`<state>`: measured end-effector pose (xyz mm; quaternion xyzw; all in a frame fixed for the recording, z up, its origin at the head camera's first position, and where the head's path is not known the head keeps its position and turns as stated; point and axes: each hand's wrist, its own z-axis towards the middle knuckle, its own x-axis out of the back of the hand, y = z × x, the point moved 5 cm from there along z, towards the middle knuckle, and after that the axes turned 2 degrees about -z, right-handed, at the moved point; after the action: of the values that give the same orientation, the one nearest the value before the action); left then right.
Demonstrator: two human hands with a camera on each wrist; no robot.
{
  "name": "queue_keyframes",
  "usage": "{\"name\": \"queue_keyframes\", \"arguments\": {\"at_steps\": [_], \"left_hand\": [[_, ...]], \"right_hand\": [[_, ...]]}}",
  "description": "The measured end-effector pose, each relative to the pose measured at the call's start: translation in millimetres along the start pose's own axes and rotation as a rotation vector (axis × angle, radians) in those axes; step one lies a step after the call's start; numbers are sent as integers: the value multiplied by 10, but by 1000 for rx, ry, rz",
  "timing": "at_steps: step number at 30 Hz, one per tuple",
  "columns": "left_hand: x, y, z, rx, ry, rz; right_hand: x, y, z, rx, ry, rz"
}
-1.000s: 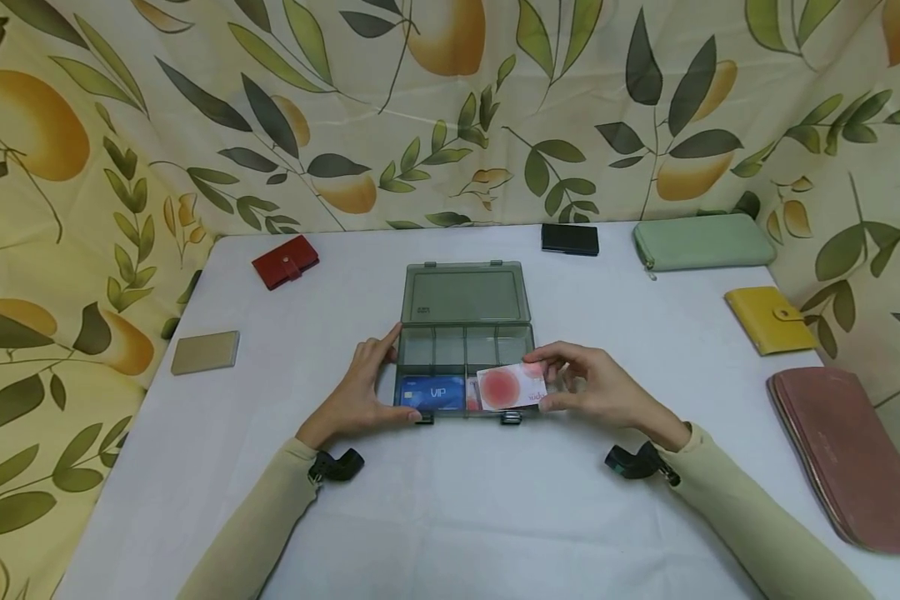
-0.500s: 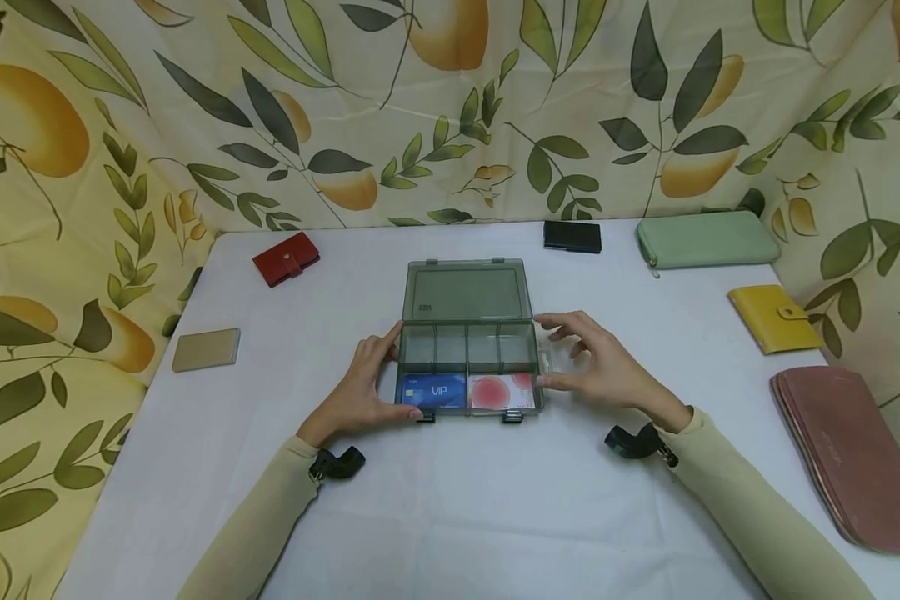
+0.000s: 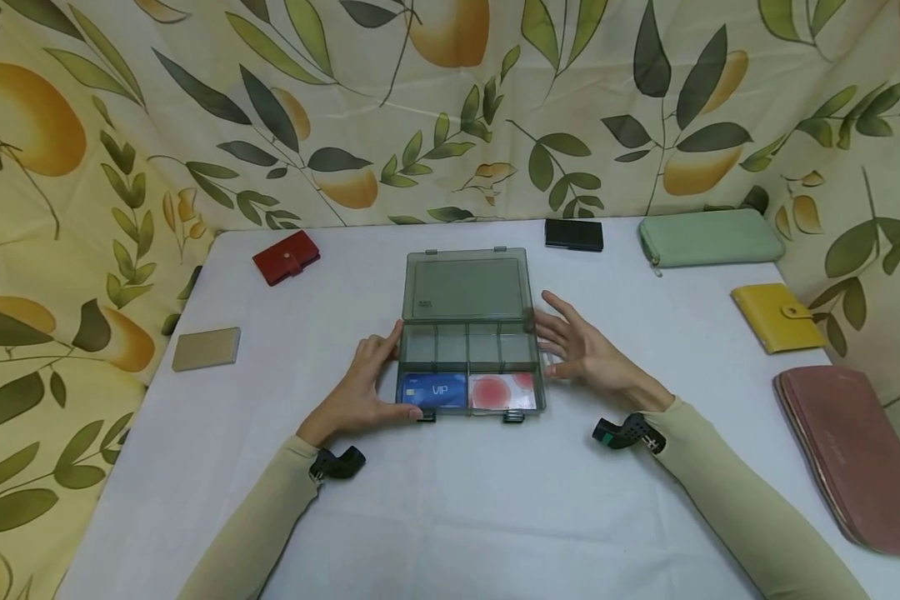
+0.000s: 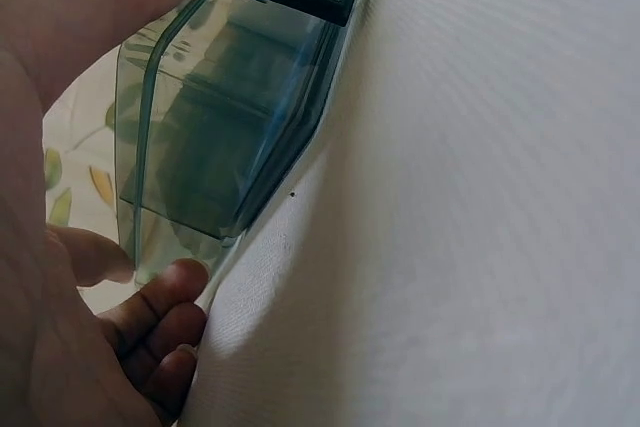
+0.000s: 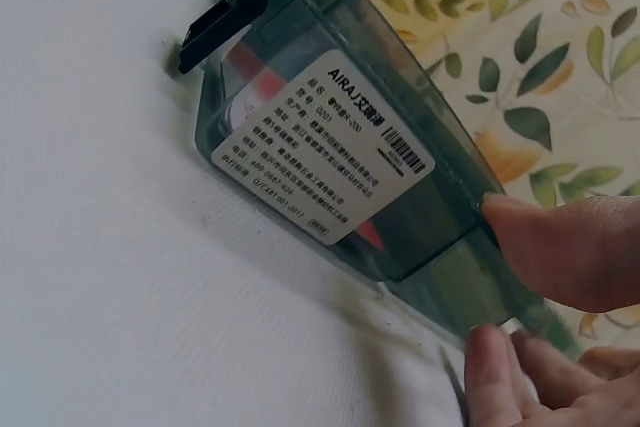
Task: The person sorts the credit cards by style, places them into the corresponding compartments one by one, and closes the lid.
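A grey see-through compartment box (image 3: 467,348) lies mid-table with its lid (image 3: 465,287) swung back. Its front row holds a blue VIP card (image 3: 433,390) and a pink card with a red disc (image 3: 501,390); the back compartments look bare. My left hand (image 3: 381,377) grips the box's left end, thumb on the front corner and forefinger on the side wall. My right hand (image 3: 553,335) is open, with straight fingers beside the lid's right edge. In the right wrist view the thumb (image 5: 570,247) touches the box wall (image 5: 320,147). The left wrist view shows the box (image 4: 230,137) close up.
Around the white table (image 3: 450,517) lie a red wallet (image 3: 287,258), a tan card case (image 3: 206,349), a black case (image 3: 573,235), a long green wallet (image 3: 708,238), a yellow wallet (image 3: 776,317) and a long pink wallet (image 3: 847,454). Leaf-printed cloth hangs behind and at both sides.
My right hand laid the pink card in the front right compartment, let go and moved back to the lid's right edge. The left hand stayed on the box.
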<state>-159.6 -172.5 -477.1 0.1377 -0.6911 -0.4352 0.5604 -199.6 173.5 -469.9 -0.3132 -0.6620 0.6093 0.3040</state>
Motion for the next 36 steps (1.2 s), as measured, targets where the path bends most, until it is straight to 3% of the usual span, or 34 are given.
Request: {"name": "queue_keyframes", "arguments": {"at_steps": [4,9,15,22,28,33,36], "left_hand": [[14,11,1,-84,27,-3],[41,23,-2,-185,77,-107],[60,13,-14,-134,87,-195],[46,45,-19,-122,47,-48],[34,47,-37,-84,-19,-45],[9,62,-54,-97,-100,-2],[-33,86,-47,-108,-102,44]], "right_hand": [[1,5,-4,6,33,46],[-5,-10,-24,2,81,5],[1,-81,-75,89,68,-179],[-50,-118,-163,131,-15,-473],[-193,-103,-238,49,-52,-533],[-355,-82,-258,67,-30,-676],[-435,-75,-233,64,18,-736]]}}
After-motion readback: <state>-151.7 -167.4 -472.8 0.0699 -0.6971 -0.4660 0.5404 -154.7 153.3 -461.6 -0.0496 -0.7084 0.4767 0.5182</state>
